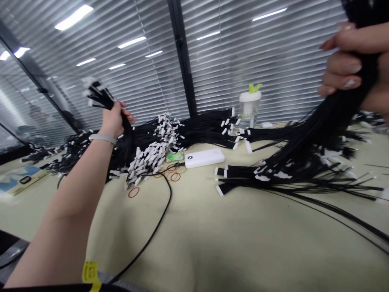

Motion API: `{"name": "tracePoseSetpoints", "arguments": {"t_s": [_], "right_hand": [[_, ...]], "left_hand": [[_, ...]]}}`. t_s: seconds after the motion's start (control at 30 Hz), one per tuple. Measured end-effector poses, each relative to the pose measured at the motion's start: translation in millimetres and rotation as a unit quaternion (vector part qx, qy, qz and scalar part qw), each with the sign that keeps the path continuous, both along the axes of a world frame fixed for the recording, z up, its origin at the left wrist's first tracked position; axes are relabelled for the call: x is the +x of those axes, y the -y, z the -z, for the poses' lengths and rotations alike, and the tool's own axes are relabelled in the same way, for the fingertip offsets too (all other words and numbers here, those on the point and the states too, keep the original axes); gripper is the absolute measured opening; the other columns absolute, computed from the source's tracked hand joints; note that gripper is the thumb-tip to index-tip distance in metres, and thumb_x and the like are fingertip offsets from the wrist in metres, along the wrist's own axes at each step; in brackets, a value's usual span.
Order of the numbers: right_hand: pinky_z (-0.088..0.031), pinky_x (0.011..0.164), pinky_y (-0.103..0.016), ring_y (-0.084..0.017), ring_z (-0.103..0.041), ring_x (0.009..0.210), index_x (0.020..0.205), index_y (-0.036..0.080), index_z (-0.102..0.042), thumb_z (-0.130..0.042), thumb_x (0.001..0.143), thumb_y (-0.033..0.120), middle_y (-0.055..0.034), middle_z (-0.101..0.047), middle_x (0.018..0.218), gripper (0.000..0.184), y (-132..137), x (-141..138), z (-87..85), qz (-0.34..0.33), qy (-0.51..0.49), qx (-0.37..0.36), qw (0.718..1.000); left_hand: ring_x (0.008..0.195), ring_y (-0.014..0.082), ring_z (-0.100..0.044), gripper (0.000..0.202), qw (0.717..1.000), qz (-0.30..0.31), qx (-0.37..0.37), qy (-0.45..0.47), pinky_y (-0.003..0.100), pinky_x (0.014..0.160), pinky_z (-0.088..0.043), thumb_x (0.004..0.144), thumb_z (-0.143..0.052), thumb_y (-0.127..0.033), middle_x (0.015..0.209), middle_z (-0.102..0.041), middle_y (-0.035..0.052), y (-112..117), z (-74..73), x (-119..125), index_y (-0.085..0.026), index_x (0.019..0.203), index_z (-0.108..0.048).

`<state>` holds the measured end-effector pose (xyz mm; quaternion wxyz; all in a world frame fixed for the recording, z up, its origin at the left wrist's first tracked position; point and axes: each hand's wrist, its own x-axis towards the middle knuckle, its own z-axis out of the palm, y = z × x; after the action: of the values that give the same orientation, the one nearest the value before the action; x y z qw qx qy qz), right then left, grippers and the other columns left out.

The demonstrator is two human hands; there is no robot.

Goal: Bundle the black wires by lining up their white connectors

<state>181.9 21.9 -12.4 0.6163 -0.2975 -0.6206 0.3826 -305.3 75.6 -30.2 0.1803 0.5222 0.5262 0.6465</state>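
My left hand [114, 119] is closed round a bundle of black cables [101, 96] with white connectors, raised above the table at the left. Part of that bundle hangs down behind my wrist. At the upper right, my right hand [349, 65] grips a thicker bundle of black cables [328, 117], whose lower ends with white connectors hang near the tabletop. Its upper part leaves the frame. Beneath it, more black cables [237, 172] with white connectors lie on the table. A large pile of white connectors [152, 156] on black cables sits beside my left forearm.
A white power bank [205, 158] with a black cord [165, 211] lies mid-table. Red rubber bands [133, 192] and a green packet [175, 156] are near it. A clear cup [249, 107] stands by the window blinds [261, 52]. A blue and yellow box [22, 179] lies far left.
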Motion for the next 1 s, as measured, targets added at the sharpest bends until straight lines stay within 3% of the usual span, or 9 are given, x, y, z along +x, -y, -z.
{"name": "tracePoseSetpoints", "arguments": {"t_s": [0.1, 0.2, 0.3, 0.4, 0.47, 0.53, 0.63, 0.8, 1.0], "right_hand": [[-0.028, 0.039, -0.021, -0.003, -0.029, 0.041, 0.07, 0.016, -0.052, -0.059, 0.067, 0.017, 0.0035, -0.026, 0.052, 0.008, 6.3, -10.3, 1.4, -0.01, 0.005, -0.007, 1.0], [-0.027, 0.036, -0.019, -0.003, -0.03, 0.041, 0.065, 0.017, -0.045, -0.058, 0.068, 0.016, 0.0035, -0.029, 0.054, 0.014, 12.7, -28.4, 5.2, -0.019, 0.018, -0.012, 1.0], [-0.027, 0.035, -0.019, -0.003, -0.032, 0.041, 0.066, 0.017, -0.044, -0.062, 0.068, 0.025, 0.0028, -0.036, 0.058, 0.02, 17.1, -62.2, 10.8, -0.067, 0.045, -0.012, 0.997], [-0.031, 0.035, -0.017, -0.001, -0.035, 0.042, 0.073, 0.016, -0.048, -0.062, 0.068, 0.039, 0.0007, -0.045, 0.067, 0.027, 18.2, -110.9, 12.9, -0.127, 0.078, -0.051, 0.987], [-0.029, 0.033, -0.016, 0.0, -0.035, 0.04, 0.075, 0.014, -0.05, -0.062, 0.068, 0.04, -0.0013, -0.05, 0.07, 0.029, 17.9, -145.5, 10.9, -0.153, 0.077, -0.033, 0.985], [-0.027, 0.031, -0.016, 0.0, -0.032, 0.038, 0.074, 0.012, -0.051, -0.064, 0.065, 0.043, -0.0028, -0.051, 0.07, 0.035, 18.4, -175.8, 7.4, -0.167, 0.079, -0.027, 0.982], [-0.029, 0.031, -0.016, 0.0, -0.032, 0.038, 0.07, 0.012, -0.051, -0.064, 0.061, 0.049, -0.0015, -0.048, 0.064, 0.041, 22.2, -204.8, 5.0, -0.197, 0.076, 0.002, 0.977], [-0.033, 0.031, -0.016, -0.002, -0.035, 0.039, 0.07, 0.014, -0.048, -0.067, 0.06, 0.044, 0.0005, -0.045, 0.058, 0.037, 25.8, -202.7, 14.1, -0.183, 0.1, 0.051, 0.977], [-0.033, 0.031, -0.015, -0.002, -0.036, 0.039, 0.062, 0.014, -0.044, -0.07, 0.056, 0.034, 0.0029, -0.042, 0.053, 0.034, 20.8, -167.9, 23.6, -0.233, 0.163, 0.028, 0.958]], "left_hand": [[0.041, 0.004, -0.035, 0.035, 0.999, 0.008, 0.051, 0.017, 0.02, 0.048, -0.038, 0.088, -0.027, -0.042, 0.054, -0.036, -0.0066, 5.1, -16.7, 5.2, -0.014, 0.097, -0.045], [0.039, 0.0011, -0.026, 0.042, 0.996, 0.039, 0.077, 0.031, 0.015, 0.05, -0.029, 0.087, -0.02, -0.049, 0.051, -0.025, -0.0077, 18.5, -37.0, 11.4, -0.015, 0.095, -0.043], [0.038, -0.0013, -0.022, 0.044, 0.991, 0.076, 0.096, 0.057, 0.013, 0.054, -0.02, 0.088, -0.013, -0.047, 0.053, -0.019, -0.0073, 34.3, -55.6, 26.6, -0.013, 0.089, -0.042], [0.037, -0.0007, -0.023, 0.043, 0.974, 0.163, 0.11, 0.109, 0.013, 0.052, -0.015, 0.09, -0.015, -0.043, 0.051, -0.02, -0.007, 46.9, -72.0, 54.5, -0.013, 0.075, -0.043], [0.037, 0.0024, -0.021, 0.037, 0.961, 0.219, 0.12, 0.119, 0.014, 0.043, -0.015, 0.085, -0.032, -0.047, 0.047, -0.027, -0.0075, 53.4, -83.0, 77.8, -0.017, 0.066, -0.041], [0.037, 0.0031, -0.02, 0.036, 0.953, 0.242, 0.136, 0.121, 0.015, 0.04, -0.014, 0.081, -0.042, -0.049, 0.046, -0.029, -0.0079, 59.1, -93.7, 101.8, -0.017, 0.064, -0.039], [0.037, 0.0032, -0.021, 0.04, 0.947, 0.245, 0.168, 0.122, 0.016, 0.04, -0.015, 0.08, -0.041, -0.053, 0.047, -0.027, -0.0078, 66.3, -106.2, 134.4, -0.017, 0.062, -0.035], [0.037, 0.0034, -0.022, 0.038, 0.936, 0.233, 0.225, 0.138, 0.019, 0.039, -0.016, 0.086, -0.029, -0.046, 0.048, -0.027, -0.007, 75.2, -113.5, 166.9, -0.017, 0.063, -0.033], [0.035, 0.0025, -0.023, 0.037, 0.919, 0.201, 0.246, 0.233, 0.017, 0.038, -0.018, 0.087, -0.026, -0.046, 0.046, -0.028, -0.0087, 75.3, -120.8, 174.3, -0.018, 0.063, -0.03]]}}
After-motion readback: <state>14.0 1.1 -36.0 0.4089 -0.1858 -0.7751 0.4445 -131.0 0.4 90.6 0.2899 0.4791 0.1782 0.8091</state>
